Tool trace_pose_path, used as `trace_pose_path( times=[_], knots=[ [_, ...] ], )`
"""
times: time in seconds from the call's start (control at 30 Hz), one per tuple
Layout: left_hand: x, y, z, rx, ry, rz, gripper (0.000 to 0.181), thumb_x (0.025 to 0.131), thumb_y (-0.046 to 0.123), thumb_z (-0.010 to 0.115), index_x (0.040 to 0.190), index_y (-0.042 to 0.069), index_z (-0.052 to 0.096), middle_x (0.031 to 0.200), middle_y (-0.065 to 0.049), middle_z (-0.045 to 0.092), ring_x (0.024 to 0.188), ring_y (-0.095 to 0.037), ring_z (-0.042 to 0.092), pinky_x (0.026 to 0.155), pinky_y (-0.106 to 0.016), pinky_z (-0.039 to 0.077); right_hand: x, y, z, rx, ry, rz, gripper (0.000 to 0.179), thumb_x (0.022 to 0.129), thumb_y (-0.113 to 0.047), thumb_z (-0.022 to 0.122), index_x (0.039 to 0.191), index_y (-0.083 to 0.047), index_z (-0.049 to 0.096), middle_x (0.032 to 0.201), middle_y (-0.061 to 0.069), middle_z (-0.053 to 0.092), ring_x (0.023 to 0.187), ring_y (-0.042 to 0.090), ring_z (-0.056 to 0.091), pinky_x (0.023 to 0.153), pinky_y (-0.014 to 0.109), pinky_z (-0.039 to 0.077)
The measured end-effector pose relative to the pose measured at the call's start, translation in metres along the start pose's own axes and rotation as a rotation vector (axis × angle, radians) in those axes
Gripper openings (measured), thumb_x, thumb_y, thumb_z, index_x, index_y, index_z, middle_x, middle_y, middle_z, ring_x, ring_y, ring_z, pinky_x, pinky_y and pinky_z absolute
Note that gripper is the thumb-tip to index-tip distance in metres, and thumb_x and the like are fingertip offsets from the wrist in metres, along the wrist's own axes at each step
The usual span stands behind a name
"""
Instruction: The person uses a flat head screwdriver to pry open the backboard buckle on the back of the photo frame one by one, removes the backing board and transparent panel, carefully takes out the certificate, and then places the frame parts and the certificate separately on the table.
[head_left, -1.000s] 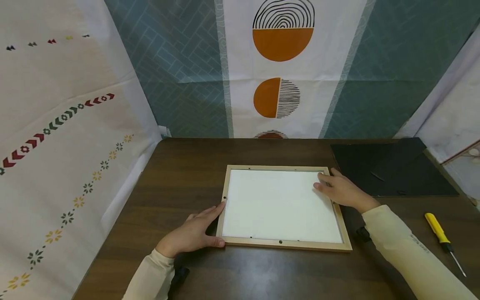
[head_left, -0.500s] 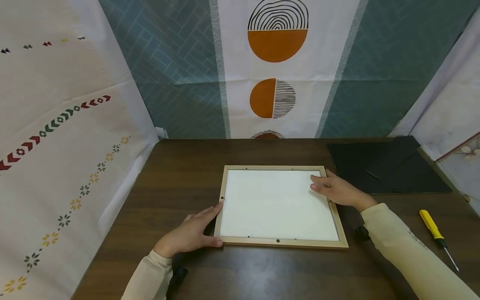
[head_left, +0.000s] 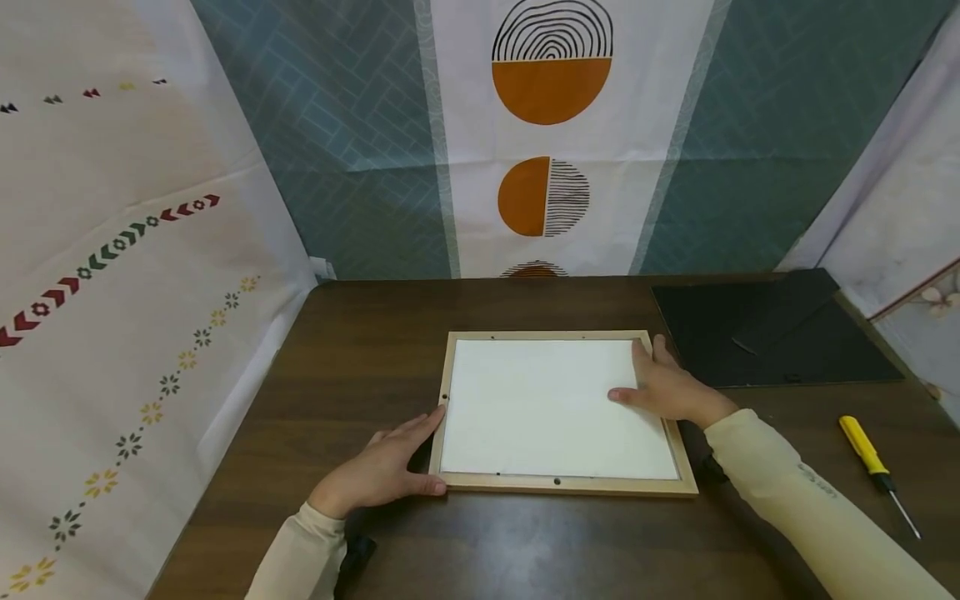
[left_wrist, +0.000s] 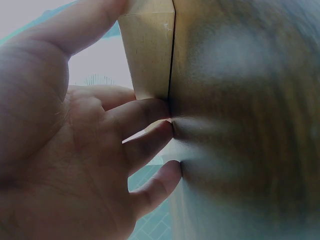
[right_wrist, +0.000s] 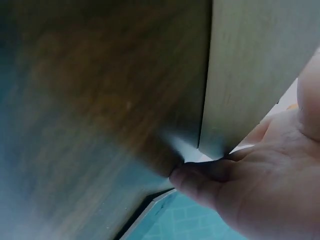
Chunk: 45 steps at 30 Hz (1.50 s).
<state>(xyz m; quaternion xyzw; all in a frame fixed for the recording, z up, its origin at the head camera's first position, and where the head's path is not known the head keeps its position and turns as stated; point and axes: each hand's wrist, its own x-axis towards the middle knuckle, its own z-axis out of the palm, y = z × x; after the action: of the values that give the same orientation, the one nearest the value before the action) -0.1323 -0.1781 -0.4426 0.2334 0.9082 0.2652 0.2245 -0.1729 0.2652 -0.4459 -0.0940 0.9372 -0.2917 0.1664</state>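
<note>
A light wooden picture frame (head_left: 630, 488) lies flat on the brown table, with a white sheet (head_left: 532, 408) filling its inside. My left hand (head_left: 382, 471) rests at the frame's near left corner, thumb on the front edge and fingers along the left side. In the left wrist view its fingertips (left_wrist: 172, 170) touch the tabletop beside the wooden side. Across the frame's right side lies my right hand (head_left: 667, 392), its thumb and a finger extended over the sheet. The right wrist view shows another finger (right_wrist: 195, 186) reaching down past the far end of that side.
A black board (head_left: 825, 342) with a narrow strip on it lies at the table's back right. Nearer, on the right, is a screwdriver (head_left: 866, 450) with a yellow and black handle. Patterned cloths hang behind the table (head_left: 375, 333) and along its left side.
The right hand has shifted at the frame's right side; its thumb has moved nearer and its fingers are more spread. The left hand stays at the corner. The view has turned slightly right.
</note>
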Motion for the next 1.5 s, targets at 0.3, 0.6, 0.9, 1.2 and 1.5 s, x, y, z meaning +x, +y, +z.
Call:
trace_pose_path(
  times=[0.3, 0.6, 0.9, 1.2, 1.5],
  knots=[
    [0.0, -0.004, 0.0, 0.014, 0.007, 0.01, 0.106, 0.084, 0.053, 0.079, 0.164, 0.019, 0.018, 0.16, -0.01, 0.034, 0.15, -0.031, 0.023, 0.112, -0.061, 0.018, 0.006, -0.004, 0.001, -0.038, 0.028, 0.026, 0.107, 0.094, -0.048, 0.069, 0.154, 0.017, 0.007, 0.15, 0.049, -0.018, 0.14, 0.065, 0.0, 0.106, 0.072, 0.022],
    [-0.001, -0.005, 0.002, 0.014, -0.006, 0.005, 0.107, 0.084, 0.052, 0.079, 0.164, 0.02, 0.016, 0.161, -0.008, 0.034, 0.15, -0.029, 0.022, 0.113, -0.06, 0.017, 0.003, -0.015, 0.005, -0.077, 0.09, 0.059, 0.09, 0.092, -0.041, 0.075, 0.154, 0.008, 0.032, 0.155, 0.045, -0.007, 0.141, 0.064, 0.006, 0.1, 0.078, 0.024],
    [-0.002, -0.004, 0.002, 0.006, 0.002, 0.007, 0.106, 0.083, 0.052, 0.079, 0.164, 0.02, 0.017, 0.16, -0.011, 0.035, 0.15, -0.032, 0.023, 0.112, -0.062, 0.017, -0.003, -0.029, 0.013, -0.099, 0.096, 0.011, 0.088, 0.088, -0.045, 0.078, 0.153, -0.001, 0.039, 0.156, 0.043, 0.01, 0.141, 0.065, -0.004, 0.098, 0.084, 0.011],
    [0.0, -0.002, 0.001, 0.006, 0.002, 0.03, 0.106, 0.084, 0.052, 0.079, 0.164, 0.017, 0.018, 0.16, -0.012, 0.035, 0.15, -0.033, 0.023, 0.111, -0.062, 0.018, -0.001, -0.027, 0.012, -0.162, 0.094, 0.031, 0.104, 0.083, -0.055, 0.079, 0.158, -0.003, 0.029, 0.156, 0.043, 0.008, 0.141, 0.065, -0.007, 0.098, 0.084, 0.007],
    [0.001, -0.001, 0.002, 0.007, -0.007, 0.014, 0.106, 0.084, 0.053, 0.078, 0.164, 0.02, 0.016, 0.161, -0.009, 0.033, 0.15, -0.031, 0.022, 0.112, -0.063, 0.017, -0.003, -0.035, 0.011, -0.172, 0.101, -0.006, 0.104, 0.085, -0.047, 0.08, 0.161, -0.005, 0.023, 0.155, 0.036, 0.029, 0.142, 0.063, 0.003, 0.1, 0.082, 0.008]
  ],
)
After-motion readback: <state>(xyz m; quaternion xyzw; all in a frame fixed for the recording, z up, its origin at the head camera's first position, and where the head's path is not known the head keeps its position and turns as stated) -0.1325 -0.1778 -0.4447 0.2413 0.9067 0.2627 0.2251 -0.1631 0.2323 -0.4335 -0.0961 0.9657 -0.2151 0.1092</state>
